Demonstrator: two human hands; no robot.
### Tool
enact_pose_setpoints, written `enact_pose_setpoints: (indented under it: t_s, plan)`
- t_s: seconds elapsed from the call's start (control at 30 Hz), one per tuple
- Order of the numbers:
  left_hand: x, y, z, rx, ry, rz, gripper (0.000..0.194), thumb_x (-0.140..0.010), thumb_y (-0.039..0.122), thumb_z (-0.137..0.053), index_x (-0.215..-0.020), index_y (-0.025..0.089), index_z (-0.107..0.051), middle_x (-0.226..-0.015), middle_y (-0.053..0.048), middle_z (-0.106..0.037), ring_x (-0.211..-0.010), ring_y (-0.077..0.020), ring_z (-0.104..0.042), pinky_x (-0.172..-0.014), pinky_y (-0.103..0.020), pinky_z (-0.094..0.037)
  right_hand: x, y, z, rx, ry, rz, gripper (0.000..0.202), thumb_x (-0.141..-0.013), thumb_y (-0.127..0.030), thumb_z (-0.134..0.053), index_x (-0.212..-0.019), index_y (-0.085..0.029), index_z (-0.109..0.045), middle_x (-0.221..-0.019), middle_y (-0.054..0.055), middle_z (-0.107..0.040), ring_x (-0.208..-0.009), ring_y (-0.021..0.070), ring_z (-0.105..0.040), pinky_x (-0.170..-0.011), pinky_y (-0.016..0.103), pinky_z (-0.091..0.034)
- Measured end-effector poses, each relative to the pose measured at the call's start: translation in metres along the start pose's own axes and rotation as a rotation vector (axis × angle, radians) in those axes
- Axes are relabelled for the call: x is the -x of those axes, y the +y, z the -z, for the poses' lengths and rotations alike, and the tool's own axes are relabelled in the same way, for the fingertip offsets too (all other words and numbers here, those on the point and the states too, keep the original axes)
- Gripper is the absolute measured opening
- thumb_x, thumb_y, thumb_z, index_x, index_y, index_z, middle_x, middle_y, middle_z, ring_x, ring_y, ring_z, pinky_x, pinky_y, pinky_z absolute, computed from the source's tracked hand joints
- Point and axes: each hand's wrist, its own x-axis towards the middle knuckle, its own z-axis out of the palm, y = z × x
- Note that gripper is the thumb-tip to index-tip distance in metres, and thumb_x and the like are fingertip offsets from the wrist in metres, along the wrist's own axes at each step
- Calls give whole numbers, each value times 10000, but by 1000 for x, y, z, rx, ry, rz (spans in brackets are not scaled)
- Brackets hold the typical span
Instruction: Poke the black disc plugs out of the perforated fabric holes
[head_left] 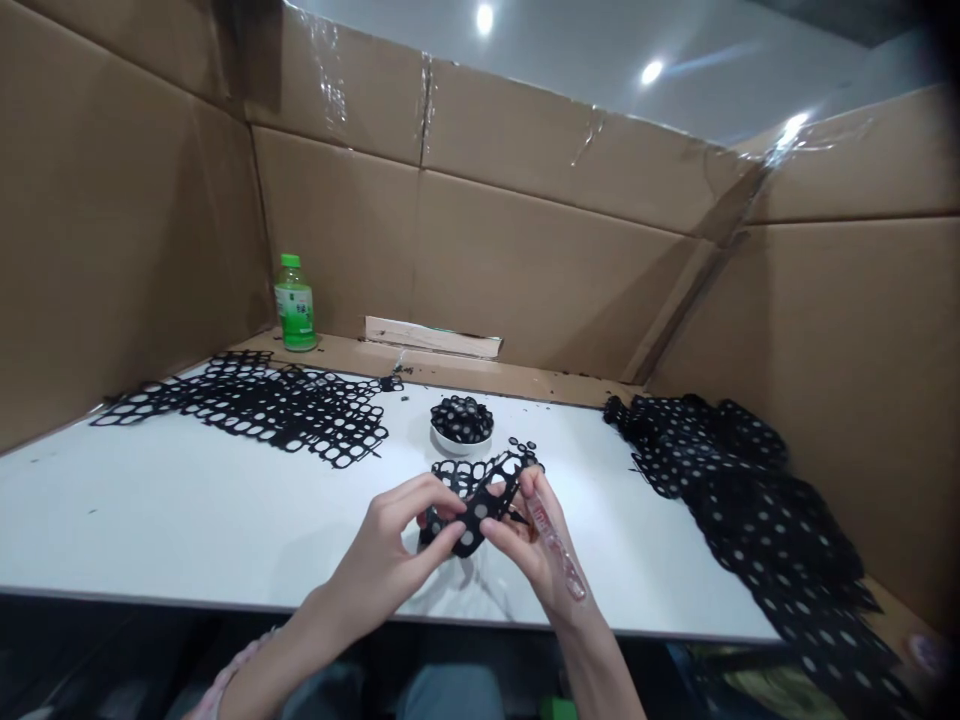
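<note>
In the middle of the head view, my left hand [409, 530] pinches the near left part of a black sheet with pale dots [471, 528]. My right hand [546, 550] closes on the same sheet from the right, thumb against its dotted face. The far part of this sheet is open mesh with holes. Along the right hand lies a narrow, clear reddish plastic piece [556, 545]; its kind cannot be made out. Just beyond the hands, a white bowl [459, 447] holds a heap of small black pieces with pale centres [461, 416]. A few loose rings [523, 445] lie beside it.
Black mesh sheets with large holes [285, 405] spread over the white table [225, 520] at left. Dotted black sheets [742, 490] pile up at right and hang over the edge. A green bottle [295, 310] stands in the back left corner. Cardboard walls [525, 260] surround the table.
</note>
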Motion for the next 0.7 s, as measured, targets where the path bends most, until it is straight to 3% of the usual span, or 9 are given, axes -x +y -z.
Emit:
enact_pose_setpoints:
  t_s: [0.13, 0.23, 0.4, 0.53, 0.7]
  plan:
    - [4, 4, 1, 19, 7, 45, 56, -836, 199, -558, -839, 175, -608, -789, -33, -638, -705, -146, -587, -627, -244, -464, 2, 1, -11, -48, 84, 30, 503, -694, -266, -748, -776, -263, -251, -683, -98, -400, -573, 64, -483, -563, 180, -423]
    - [5, 6, 1, 30, 24, 93, 80, -816, 240, -593, -850, 170, -609, -768, -29, -648, -686, -149, -596, -618, -244, -480, 4, 1, -17, -24, 142, 6, 492, -686, -285, -746, -761, -262, -260, -648, -98, -299, -519, 60, -395, -509, 164, -407]
    - [3, 5, 1, 9, 36, 153, 100, -777, 262, -640, -770, 166, -612, -695, -14, -647, -617, -142, -586, -593, -238, -490, 8, 1, -22, 67, 124, 4, 435, -728, -313, -699, -771, -258, -270, -653, -95, -306, -530, 64, -352, -523, 158, -399]
    - [5, 3, -1, 85, -27, 199, 105, -820, 268, -593, -813, 171, -633, -758, -28, -678, -682, -156, -628, -646, -237, -516, 10, 4, -24, 173, 118, 77, 387, -764, -253, -653, -773, -253, -266, -656, -93, -334, -547, 68, -355, -519, 153, -353]
    - [6, -1, -12, 100, -52, 198, 187, -882, 255, -485, -786, 168, -619, -769, -39, -666, -714, -161, -620, -641, -235, -492, 9, 10, -27, 380, 225, 220, 303, -782, -180, -561, -759, -253, -267, -693, -71, -313, -588, 94, -370, -543, 188, -364]
